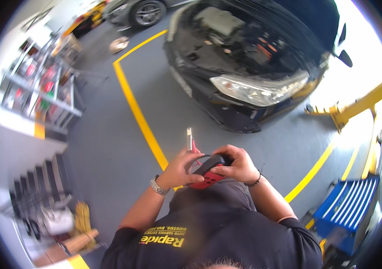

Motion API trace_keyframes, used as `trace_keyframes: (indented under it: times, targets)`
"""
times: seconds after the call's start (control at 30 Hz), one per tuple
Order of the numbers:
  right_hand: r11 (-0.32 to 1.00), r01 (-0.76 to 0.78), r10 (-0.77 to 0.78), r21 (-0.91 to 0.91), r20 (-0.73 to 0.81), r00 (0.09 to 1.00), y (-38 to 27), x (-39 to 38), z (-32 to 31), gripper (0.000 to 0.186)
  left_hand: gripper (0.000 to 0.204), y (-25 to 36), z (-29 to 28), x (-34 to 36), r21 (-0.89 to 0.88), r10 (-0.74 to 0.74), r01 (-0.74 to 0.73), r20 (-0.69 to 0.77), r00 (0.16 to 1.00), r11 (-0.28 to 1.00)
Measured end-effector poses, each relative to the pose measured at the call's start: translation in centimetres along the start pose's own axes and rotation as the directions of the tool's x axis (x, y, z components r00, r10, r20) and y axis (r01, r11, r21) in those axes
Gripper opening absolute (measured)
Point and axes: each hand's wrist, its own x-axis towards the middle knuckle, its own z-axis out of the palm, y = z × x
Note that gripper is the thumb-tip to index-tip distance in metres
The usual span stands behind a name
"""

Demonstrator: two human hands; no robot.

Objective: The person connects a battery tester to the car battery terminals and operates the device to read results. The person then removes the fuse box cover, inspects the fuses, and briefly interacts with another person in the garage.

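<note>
In front of my waist I hold a red and black handheld device point(209, 178) with a thick black edge; it is tilted, and its kind is not clear. My left hand point(176, 170) is closed on its left end, with the thumb on the red face. My right hand point(239, 167) wraps round the black far right end, its thumb lying along the edge. A narrow silvery piece point(189, 139) sticks up beyond my left fingers, with a red cable point(195, 147) beside it. A dark cable loops between my hands. My fingers hide part of the device.
Ahead stands a dark car point(244, 67) with its hood raised. A yellow lift arm point(356, 105) and a blue slatted cart point(347, 204) are at right. To the left are a metal shelf point(43, 94) and stairs point(43, 179). Yellow lines point(139, 116) mark the grey floor.
</note>
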Motion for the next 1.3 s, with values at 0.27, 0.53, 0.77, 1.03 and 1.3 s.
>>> trace_keyframes:
  times: [0.27, 0.53, 0.77, 1.03, 1.3]
  targets:
    - [0.901, 0.384, -0.428, -0.203, -0.266, 0.864, 2.7, 15.8, -11.8, 0.035, 0.048, -3.7, -6.8, 22.3, -0.079, 0.005, 0.025, 0.360, 0.933, 0.997]
    - [0.984, 0.018, -0.051, 0.176, 0.187, 0.981, 5.2, 31.0, -25.5, 0.051, 0.060, -3.1, -14.2, 40.5, -0.006, 0.141, -0.162, 0.524, 0.840, 0.987]
    - [0.821, -0.171, 0.220, 0.545, -0.025, 0.975, 5.6, 37.5, -27.6, 0.047, 0.056, -6.2, -17.0, 51.1, 0.052, 0.088, -0.150, 0.604, 0.792, 0.987]
    - [0.807, 0.342, 0.431, 0.482, -0.876, 0.219, 7.4, 38.2, -32.9, 0.045, 0.048, -21.5, -24.2, 60.9, -0.315, -0.180, 0.369, 0.496, 0.850, 0.874]
    - [0.906, 0.293, 0.390, 0.305, -0.871, -0.298, 5.9, 38.6, -35.0, 0.048, 0.040, -38.7, -20.9, 71.6, -0.313, -0.445, 0.525, 0.292, 0.846, 0.792]
